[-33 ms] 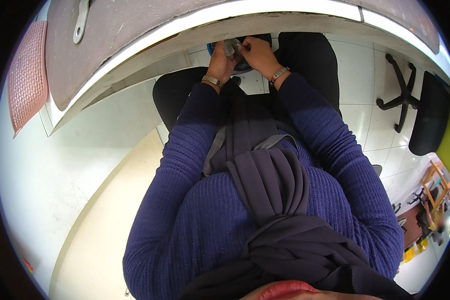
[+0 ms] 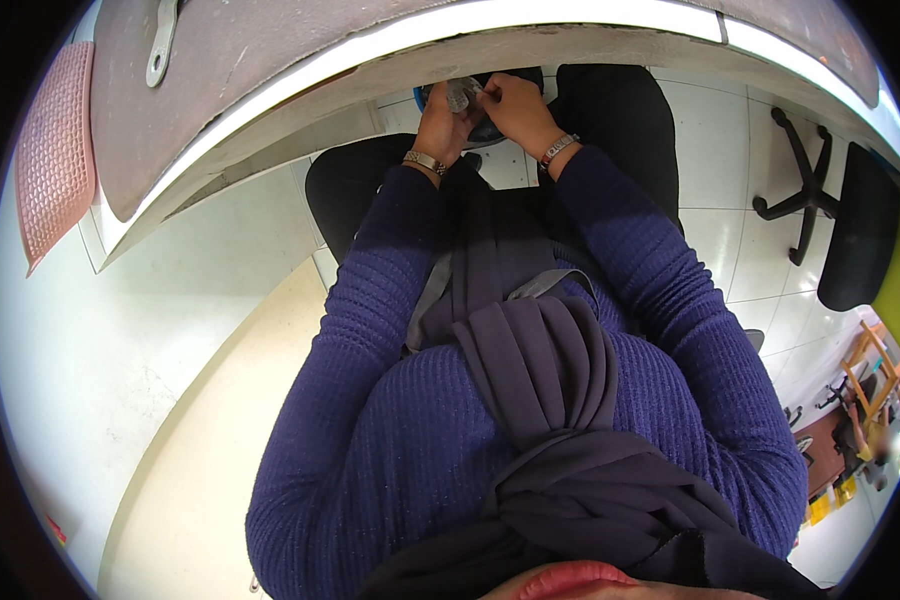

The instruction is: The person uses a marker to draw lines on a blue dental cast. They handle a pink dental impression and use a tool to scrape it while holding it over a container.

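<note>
Just under the table's edge, my hands are together between my knees. My left hand (image 2: 442, 128) is closed around a small, clear, crumpled-looking piece of plastic (image 2: 458, 99). From the right, my right hand (image 2: 519, 108) meets it with thumb and forefinger pinched at the plastic's edge. Whatever lies between those fingertips is too small to make out for certain. Below the hands is a dark round container with a blue rim (image 2: 419, 97), mostly hidden by them.
Above my hands runs the white edge of a table (image 2: 390, 42) with a grey-brown top. A metal strip with a hole (image 2: 160, 50) and a pink woven-pattern mat (image 2: 58, 150) lie there. To the right stands an office chair (image 2: 855, 230) beside a wheeled chair base (image 2: 808, 190).
</note>
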A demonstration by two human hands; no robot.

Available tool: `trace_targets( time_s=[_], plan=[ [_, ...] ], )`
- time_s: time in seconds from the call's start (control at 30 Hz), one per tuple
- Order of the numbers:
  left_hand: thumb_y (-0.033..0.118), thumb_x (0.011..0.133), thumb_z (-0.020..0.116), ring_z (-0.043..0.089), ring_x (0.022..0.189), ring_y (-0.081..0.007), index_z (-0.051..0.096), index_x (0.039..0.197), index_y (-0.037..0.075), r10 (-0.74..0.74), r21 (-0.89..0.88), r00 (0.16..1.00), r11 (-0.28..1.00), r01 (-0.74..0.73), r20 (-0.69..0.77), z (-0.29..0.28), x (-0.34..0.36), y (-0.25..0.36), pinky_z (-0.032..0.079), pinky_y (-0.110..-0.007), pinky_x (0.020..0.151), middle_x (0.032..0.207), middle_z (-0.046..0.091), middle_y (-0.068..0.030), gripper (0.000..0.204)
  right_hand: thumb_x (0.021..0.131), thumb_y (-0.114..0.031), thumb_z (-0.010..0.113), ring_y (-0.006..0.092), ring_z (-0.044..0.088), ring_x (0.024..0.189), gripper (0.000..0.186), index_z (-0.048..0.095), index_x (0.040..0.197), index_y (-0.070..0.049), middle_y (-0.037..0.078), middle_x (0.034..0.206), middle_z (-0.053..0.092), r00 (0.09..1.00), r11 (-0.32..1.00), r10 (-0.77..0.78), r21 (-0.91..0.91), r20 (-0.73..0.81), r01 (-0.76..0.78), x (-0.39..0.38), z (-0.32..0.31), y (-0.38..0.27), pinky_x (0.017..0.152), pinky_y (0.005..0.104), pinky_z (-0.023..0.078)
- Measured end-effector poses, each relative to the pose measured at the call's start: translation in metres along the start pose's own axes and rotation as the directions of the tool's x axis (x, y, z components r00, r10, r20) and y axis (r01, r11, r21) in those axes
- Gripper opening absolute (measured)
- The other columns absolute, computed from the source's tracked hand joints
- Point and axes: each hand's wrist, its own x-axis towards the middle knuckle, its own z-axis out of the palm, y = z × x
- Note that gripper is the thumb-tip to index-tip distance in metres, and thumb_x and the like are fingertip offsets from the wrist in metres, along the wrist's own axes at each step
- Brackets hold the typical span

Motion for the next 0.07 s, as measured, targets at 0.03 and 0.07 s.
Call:
trace_targets(
  time_s=[0.03, 0.07],
  plan=[
    [0.059, 0.093, 0.039, 0.047, 0.115, -0.0239, 0.023, 0.144, 0.007, -0.004, -0.003, 1.000, 1.000, 0.004, -0.004, -0.0002, 0.0000, 0.0000, 0.035, -0.043, 0.104, 0.122, 0.050, -0.0096, 0.074, 0.079, -0.017, 0.065, 0.0340, 0.063, 0.077, 0.016, 0.062, 0.079, -0.001, 0.017, 0.077, 0.065, 1.000, 1.000, 0.001, -0.002, -0.002, -0.001, 0.0005, 0.0012, 0.0017, 0.070, 0.0407, 0.049],
    [0.059, 0.093, 0.039, 0.047, 0.116, -0.0244, 0.023, 0.144, 0.008, -0.002, 0.003, 1.000, 1.000, 0.002, -0.004, -0.0002, 0.0004, 0.0000, 0.034, -0.043, 0.104, 0.122, 0.050, -0.0092, 0.074, 0.080, -0.018, 0.065, 0.0339, 0.063, 0.078, 0.017, 0.062, 0.079, -0.001, 0.017, 0.077, 0.065, 1.000, 1.000, 0.001, 0.009, -0.005, -0.001, 0.0013, 0.0026, 0.0033, 0.070, 0.0407, 0.049]
  ],
)
